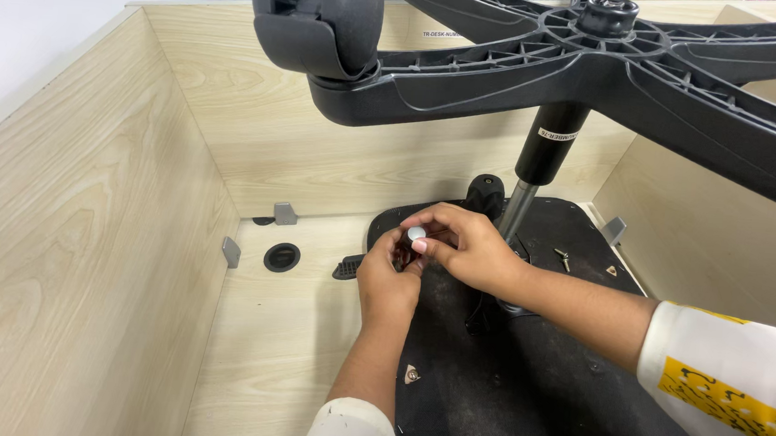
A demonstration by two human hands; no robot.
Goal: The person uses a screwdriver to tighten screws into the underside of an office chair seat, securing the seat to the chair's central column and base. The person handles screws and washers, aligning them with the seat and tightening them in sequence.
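Head cam, hands [430, 262] hide small part, chair base [599, 69] cropped – unclear

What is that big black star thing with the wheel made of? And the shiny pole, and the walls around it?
The star-shaped chair base looks like moulded black plastic: matt, with ribs underneath. The wheel seems to be the same plastic, slightly glossier. The pole looks like polished metal, since it gleams silver. The walls show pale wood grain, probably laminated board.
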